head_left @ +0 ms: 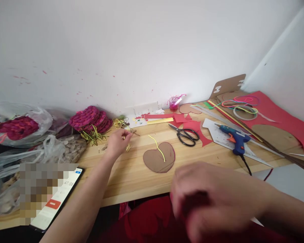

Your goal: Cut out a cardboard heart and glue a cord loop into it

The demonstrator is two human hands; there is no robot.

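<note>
My left hand (119,143) reaches over the wooden table with thumb and fingers pinched together. Whatever is between them is too small to make out; bits of yellow-green yarn (128,147) and a thin brown twig (135,133) show right beside the fingertips. Low in front of me, my right hand (205,195) is curled and smeared by motion, so its grip is unclear. Between the hands lies a brown cardboard heart (152,160), with a short yellow cord (157,145) across it. Black-handled scissors (186,135) rest just beyond.
A blue glue gun (235,136) lies on white card at right, near red paper (276,114) and a roll of tape (245,112). Magenta braided discs (91,118), plastic bags (53,148) and a phone (59,199) occupy the left. A pink-stained cup (174,103) stands by the wall.
</note>
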